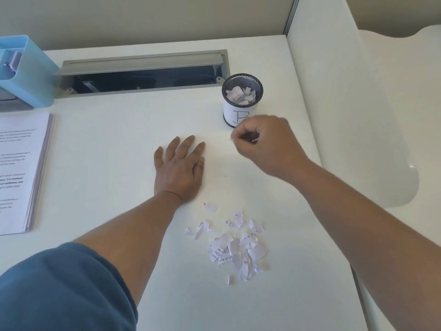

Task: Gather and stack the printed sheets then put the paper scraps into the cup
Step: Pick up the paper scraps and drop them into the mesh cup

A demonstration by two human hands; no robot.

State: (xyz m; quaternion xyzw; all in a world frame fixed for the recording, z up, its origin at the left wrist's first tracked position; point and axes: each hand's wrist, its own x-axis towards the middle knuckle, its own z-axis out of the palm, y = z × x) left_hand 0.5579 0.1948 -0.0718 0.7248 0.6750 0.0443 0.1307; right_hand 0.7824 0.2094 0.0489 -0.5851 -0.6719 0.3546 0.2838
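Note:
A black mesh cup (241, 101) with a white label stands at the back right of the white desk (119, 139); several paper scraps lie inside it. My right hand (265, 144) hovers just in front of the cup, fingers curled, pinching small white scraps. My left hand (180, 166) lies flat on the desk, fingers straight, holding nothing. A pile of torn paper scraps (235, 244) lies near the front, between my forearms. The stack of printed sheets (21, 173) sits squared at the left edge.
A light blue organiser box (26, 70) stands at the back left. An open grey cable tray (143, 72) runs along the back of the desk. A white partition (334, 91) bounds the right side.

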